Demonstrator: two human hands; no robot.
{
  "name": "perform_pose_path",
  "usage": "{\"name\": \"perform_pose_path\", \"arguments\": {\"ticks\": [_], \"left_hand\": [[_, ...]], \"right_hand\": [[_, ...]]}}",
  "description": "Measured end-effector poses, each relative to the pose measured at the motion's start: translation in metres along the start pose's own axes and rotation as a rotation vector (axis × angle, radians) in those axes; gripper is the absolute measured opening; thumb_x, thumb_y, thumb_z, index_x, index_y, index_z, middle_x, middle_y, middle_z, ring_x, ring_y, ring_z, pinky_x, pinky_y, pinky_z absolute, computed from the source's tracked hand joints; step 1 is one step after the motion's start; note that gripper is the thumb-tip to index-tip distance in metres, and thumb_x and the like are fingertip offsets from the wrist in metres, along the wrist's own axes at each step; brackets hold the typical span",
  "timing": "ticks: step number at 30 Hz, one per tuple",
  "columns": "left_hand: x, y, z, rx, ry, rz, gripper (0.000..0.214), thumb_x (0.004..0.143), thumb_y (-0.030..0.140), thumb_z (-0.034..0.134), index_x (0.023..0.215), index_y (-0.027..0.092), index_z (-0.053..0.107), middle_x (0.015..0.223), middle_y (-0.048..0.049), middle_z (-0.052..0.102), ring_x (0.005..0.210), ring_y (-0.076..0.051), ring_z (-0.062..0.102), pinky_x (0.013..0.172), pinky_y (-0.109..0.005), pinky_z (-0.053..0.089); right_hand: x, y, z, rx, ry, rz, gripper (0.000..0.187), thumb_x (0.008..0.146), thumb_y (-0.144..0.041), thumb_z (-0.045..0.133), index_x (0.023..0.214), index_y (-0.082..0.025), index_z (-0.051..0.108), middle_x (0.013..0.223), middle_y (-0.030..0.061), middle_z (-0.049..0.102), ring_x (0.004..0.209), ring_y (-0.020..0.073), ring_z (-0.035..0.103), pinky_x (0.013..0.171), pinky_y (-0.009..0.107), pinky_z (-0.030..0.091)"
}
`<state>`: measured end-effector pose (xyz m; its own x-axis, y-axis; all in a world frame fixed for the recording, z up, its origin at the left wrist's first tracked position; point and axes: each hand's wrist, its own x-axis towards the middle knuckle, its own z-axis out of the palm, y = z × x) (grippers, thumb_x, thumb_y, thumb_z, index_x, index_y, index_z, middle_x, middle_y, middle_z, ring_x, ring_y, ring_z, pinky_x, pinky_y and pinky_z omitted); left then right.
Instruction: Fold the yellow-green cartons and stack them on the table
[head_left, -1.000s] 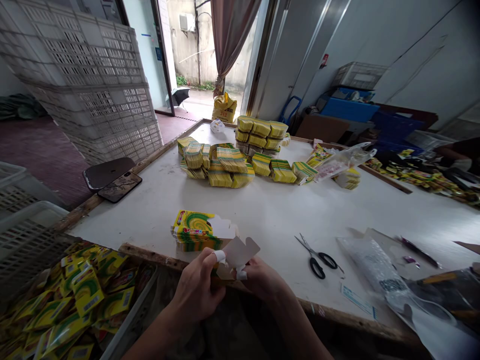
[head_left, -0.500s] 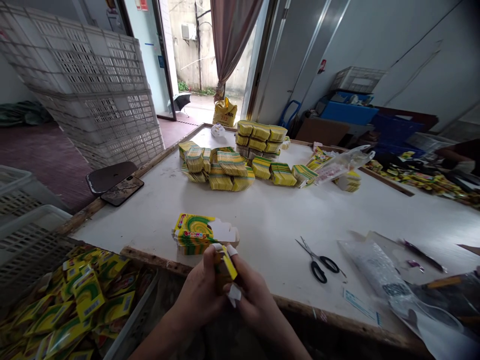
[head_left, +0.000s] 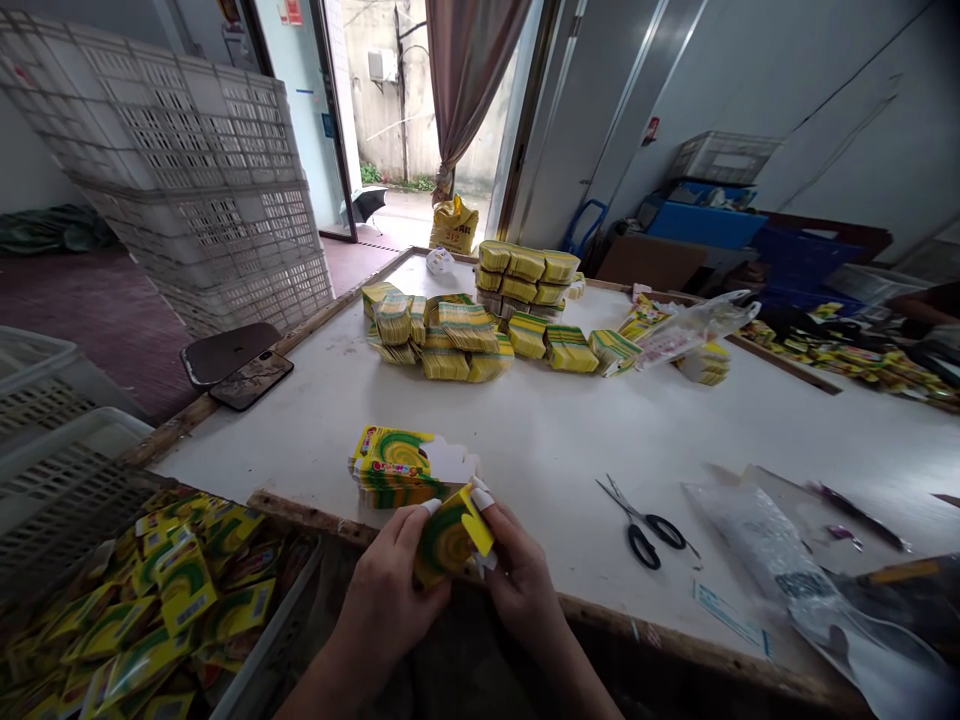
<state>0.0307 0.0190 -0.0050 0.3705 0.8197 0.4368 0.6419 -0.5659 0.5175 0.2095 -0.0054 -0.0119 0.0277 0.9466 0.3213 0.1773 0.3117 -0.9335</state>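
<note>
Swinging its green swirl into view from edge-on, the yellow folding carton (head_left: 444, 545) sits at six o'clock, left hand (head_left: 390, 572) curled round its body, right hand (head_left: 521, 568) gripping the flapped end, folding seemingly part-done.

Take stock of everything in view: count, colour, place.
Wood-edged rectangular table: one, white, centre
Small cardboard box: one, yellow and green, held at table's near edge
Flat carton stack: one, yellow and green, beyond box
Flat carton bundles: many, yellow and green, table's far half
Metal scissors: one, black handles, table's near right
Rectangular phone: one, dark, table's left edge
Crumpled plastic wrap: one, clear, table's right
Slatted plastic crates: several, whitish, left
Glossy flat packets: many, yellow and green, lower-left crate
Bulky sack: one, yellow, doorway
Cloth curtain: one, brownish, doorway
Boxy containers: at least two, blue, right
Left hand: one, white finger covering, holding box
Right hand: one, white finger covering, holding box
</note>
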Motion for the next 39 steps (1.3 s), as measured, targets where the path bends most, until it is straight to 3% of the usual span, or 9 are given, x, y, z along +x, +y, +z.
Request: {"name": "perform_pose_path", "arguments": {"ticks": [2,4,9,13,18,28,34,39], "left_hand": [[0.001,-0.002,-0.005,-0.003,-0.002,0.017,0.056,0.069,0.015,0.061,0.123,0.018,0.045,0.116,-0.0141,0.062,0.106,-0.029,0.064,0.087,-0.041,0.057],[0.003,-0.003,-0.010,-0.022,-0.021,0.017,0.053,0.068,0.016,0.061,0.119,0.017,0.050,0.115,-0.0136,0.064,0.104,-0.028,0.065,0.087,-0.039,0.057],[0.010,-0.004,-0.019,-0.092,-0.062,-0.012,0.050,0.069,0.019,0.065,0.117,0.014,0.055,0.112,-0.0127,0.067,0.102,-0.025,0.067,0.087,-0.035,0.056],[0.013,-0.005,-0.024,-0.148,-0.096,-0.025,0.049,0.070,0.021,0.067,0.117,0.016,0.056,0.111,-0.0099,0.069,0.102,-0.023,0.067,0.086,-0.032,0.056],[0.016,-0.003,-0.031,-0.186,-0.150,-0.031,0.050,0.069,0.022,0.067,0.117,0.017,0.057,0.113,-0.0089,0.069,0.102,-0.022,0.067,0.088,-0.030,0.056],[0.015,-0.003,-0.023,-0.079,-0.043,0.045,0.048,0.066,0.018,0.063,0.114,0.015,0.058,0.110,-0.0113,0.071,0.101,-0.025,0.068,0.087,-0.034,0.057],[0.012,-0.005,-0.023,-0.074,-0.041,0.040,0.047,0.068,0.019,0.063,0.114,0.014,0.058,0.111,-0.0129,0.070,0.102,-0.025,0.068,0.086,-0.034,0.058],[0.015,-0.005,-0.024,-0.083,-0.035,0.048,0.046,0.067,0.019,0.063,0.113,0.015,0.059,0.109,-0.0127,0.071,0.100,-0.026,0.069,0.084,-0.035,0.059]], "right_hand": [[-0.001,0.004,-0.003,-0.103,-0.070,-0.085,0.061,0.082,-0.005,0.053,0.138,-0.030,0.052,0.149,0.0081,0.046,0.137,0.0275,0.042,0.110,0.043,0.040],[0.001,0.006,-0.005,-0.168,-0.112,-0.101,0.053,0.084,-0.005,0.051,0.131,-0.030,0.059,0.150,0.0089,0.043,0.136,0.0271,0.045,0.107,0.040,0.044],[0.009,0.006,-0.015,-0.231,-0.161,-0.088,0.031,0.089,-0.012,0.052,0.112,-0.025,0.069,0.142,0.0133,0.052,0.126,0.0261,0.056,0.097,0.035,0.050],[0.014,0.003,-0.025,-0.257,-0.194,-0.096,0.023,0.090,-0.017,0.054,0.105,-0.023,0.070,0.140,0.0149,0.054,0.124,0.0263,0.057,0.096,0.035,0.050],[0.016,-0.005,-0.029,-0.245,-0.288,-0.112,0.027,0.090,-0.012,0.051,0.104,-0.025,0.070,0.142,0.0109,0.052,0.122,0.0232,0.058,0.093,0.032,0.051],[0.002,0.000,-0.015,-0.395,-0.286,-0.140,0.044,0.088,-0.009,0.049,0.127,-0.026,0.060,0.156,0.0136,0.032,0.132,0.0293,0.048,0.099,0.040,0.050],[0.006,-0.001,-0.016,-0.372,-0.262,-0.133,0.042,0.087,-0.004,0.046,0.120,-0.022,0.063,0.152,0.0159,0.038,0.134,0.0265,0.047,0.101,0.037,0.048],[0.009,-0.002,-0.018,-0.348,-0.253,-0.120,0.040,0.087,-0.003,0.046,0.114,-0.025,0.065,0.152,0.0127,0.040,0.135,0.0251,0.046,0.101,0.037,0.047]]}}
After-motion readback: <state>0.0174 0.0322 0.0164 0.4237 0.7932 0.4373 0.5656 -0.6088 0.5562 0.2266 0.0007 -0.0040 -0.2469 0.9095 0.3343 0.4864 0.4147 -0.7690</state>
